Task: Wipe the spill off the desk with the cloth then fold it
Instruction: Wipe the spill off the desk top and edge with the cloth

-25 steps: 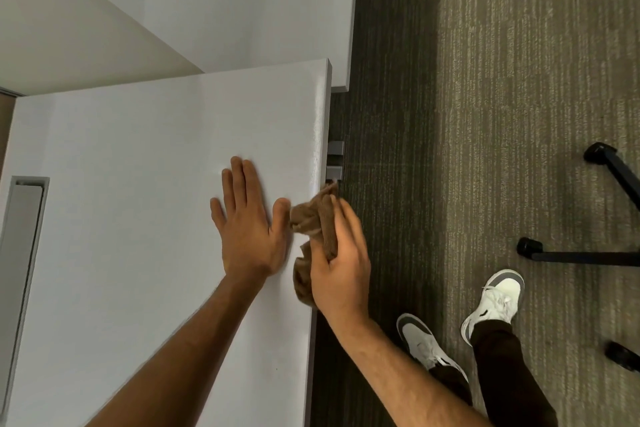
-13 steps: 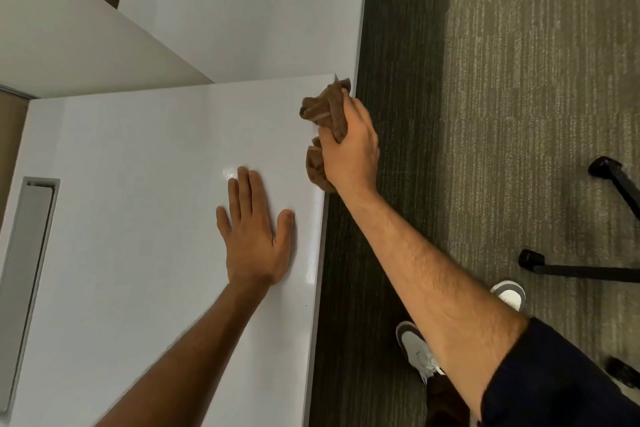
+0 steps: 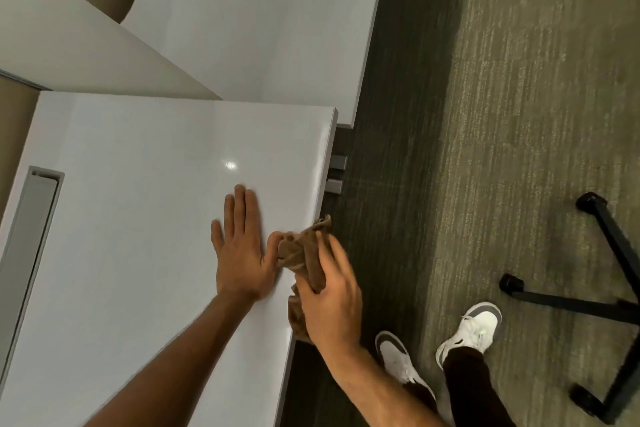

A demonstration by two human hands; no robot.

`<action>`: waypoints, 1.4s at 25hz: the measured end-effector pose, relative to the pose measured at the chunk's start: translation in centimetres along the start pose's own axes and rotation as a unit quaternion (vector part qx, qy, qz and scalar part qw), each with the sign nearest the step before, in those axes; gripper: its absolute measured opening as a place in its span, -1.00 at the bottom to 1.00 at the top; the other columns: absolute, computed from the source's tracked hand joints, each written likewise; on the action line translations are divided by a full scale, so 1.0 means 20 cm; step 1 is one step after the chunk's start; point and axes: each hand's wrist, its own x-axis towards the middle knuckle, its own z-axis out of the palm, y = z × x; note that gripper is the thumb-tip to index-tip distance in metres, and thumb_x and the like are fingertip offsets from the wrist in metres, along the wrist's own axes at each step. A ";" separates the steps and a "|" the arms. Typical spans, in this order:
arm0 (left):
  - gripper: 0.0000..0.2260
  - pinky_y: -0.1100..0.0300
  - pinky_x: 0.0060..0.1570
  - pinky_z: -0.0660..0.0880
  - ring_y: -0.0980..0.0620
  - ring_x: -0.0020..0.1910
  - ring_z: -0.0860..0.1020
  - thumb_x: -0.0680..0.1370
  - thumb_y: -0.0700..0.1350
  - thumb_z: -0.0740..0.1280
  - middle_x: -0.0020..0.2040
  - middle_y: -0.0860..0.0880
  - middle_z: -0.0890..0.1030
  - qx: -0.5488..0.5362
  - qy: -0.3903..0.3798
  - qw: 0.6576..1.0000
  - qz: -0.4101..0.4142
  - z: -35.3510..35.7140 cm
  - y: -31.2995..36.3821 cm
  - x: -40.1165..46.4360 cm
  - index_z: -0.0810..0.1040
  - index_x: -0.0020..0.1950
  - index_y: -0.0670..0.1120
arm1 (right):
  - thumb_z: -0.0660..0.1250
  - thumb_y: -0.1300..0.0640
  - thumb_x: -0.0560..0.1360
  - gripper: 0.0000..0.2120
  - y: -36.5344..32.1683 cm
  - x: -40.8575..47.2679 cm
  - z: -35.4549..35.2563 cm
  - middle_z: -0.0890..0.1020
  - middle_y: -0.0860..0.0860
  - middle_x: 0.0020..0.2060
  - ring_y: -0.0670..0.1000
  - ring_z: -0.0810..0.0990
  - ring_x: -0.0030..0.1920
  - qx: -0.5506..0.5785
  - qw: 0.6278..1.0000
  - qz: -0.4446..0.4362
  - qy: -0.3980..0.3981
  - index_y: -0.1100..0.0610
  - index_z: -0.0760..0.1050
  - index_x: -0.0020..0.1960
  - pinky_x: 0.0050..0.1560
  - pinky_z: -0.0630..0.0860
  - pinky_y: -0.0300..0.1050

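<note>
The white desk (image 3: 145, 225) fills the left half of the view. My left hand (image 3: 240, 250) lies flat on it, fingers straight, palm pressing the top near the right edge. My right hand (image 3: 329, 295) grips a bunched brown cloth (image 3: 299, 250) at the desk's right edge, just beside my left thumb. Part of the cloth hangs below my palm over the edge. No spill shows on the glossy surface; only a small light glare sits above my left fingers.
A grey cable slot (image 3: 31, 253) runs along the desk's left side. A second white desk (image 3: 277, 28) stands beyond. Grey carpet (image 3: 502, 114) lies to the right, with a black chair base (image 3: 613, 302) and my white shoes (image 3: 467, 333) near it.
My right hand has drawn the cloth back along the desk's right edge from the far corner to beside my left thumb. My left hand has stayed flat in place.
</note>
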 end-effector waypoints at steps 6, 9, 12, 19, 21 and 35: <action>-0.22 -0.29 0.63 -0.15 -0.03 0.71 -0.23 0.63 0.38 -0.19 0.73 -0.01 -0.22 -0.013 -0.003 1.000 -0.002 -0.01 0.01 0.00 -0.18 0.73 -0.05 | 0.41 0.02 0.52 -0.43 0.01 -0.04 -0.08 0.42 -0.08 0.50 -0.10 0.44 0.41 0.025 1.000 -0.007 0.005 -0.05 0.38 0.51 0.38 0.50 -0.03; -0.21 -0.26 0.64 -0.17 -0.04 0.71 -0.22 0.63 0.40 -0.21 0.73 -0.01 -0.22 -0.008 -0.010 1.000 -0.008 -0.01 0.00 0.00 -0.17 0.73 -0.05 | 0.35 -0.02 0.52 -0.43 -0.09 0.27 -0.13 0.41 0.06 0.52 0.05 0.46 0.36 -0.131 0.977 -0.158 0.052 0.02 0.39 0.51 0.31 0.47 -0.05; -0.24 -0.27 0.63 -0.16 -0.04 0.71 -0.22 0.64 0.36 -0.13 0.73 0.00 -0.22 -0.007 -0.008 1.000 -0.009 0.01 0.00 0.00 -0.17 0.73 -0.04 | 0.50 0.02 0.41 -0.25 -0.18 0.51 -0.14 0.35 0.15 0.53 0.22 0.41 0.37 -0.355 0.896 -0.267 -0.002 0.04 0.29 0.53 0.25 0.48 0.14; -0.24 -0.26 0.62 -0.18 -0.06 0.71 -0.19 0.65 0.33 -0.08 0.73 -0.01 -0.21 -0.022 -0.020 0.999 -0.016 0.00 0.00 0.00 -0.19 0.73 -0.03 | 0.64 -0.06 0.27 -0.01 -0.38 0.76 -0.14 0.32 0.19 0.51 0.25 0.40 0.33 -0.489 0.844 -0.215 -0.033 0.05 0.20 0.54 0.19 0.44 0.19; -0.24 -0.27 0.62 -0.18 -0.05 0.71 -0.20 0.64 0.32 -0.07 0.73 -0.01 -0.22 -0.023 -0.033 0.999 -0.023 -0.02 0.01 0.01 -0.20 0.72 -0.03 | 0.63 -0.05 0.28 -0.03 -0.40 0.79 -0.16 0.32 0.18 0.51 0.24 0.40 0.34 -0.508 0.828 -0.234 -0.047 0.05 0.19 0.54 0.19 0.44 0.17; -0.40 -0.10 0.42 0.24 -0.22 0.45 0.43 0.57 0.28 0.14 0.45 -0.14 0.48 -0.104 0.030 0.990 -0.092 -0.18 0.10 0.21 0.50 0.43 -0.10 | 0.52 0.04 0.44 -0.55 -0.52 0.99 -0.37 0.61 -0.09 0.22 0.05 0.50 0.17 -0.435 0.811 -0.333 -0.207 -0.08 0.53 0.31 0.06 0.50 0.01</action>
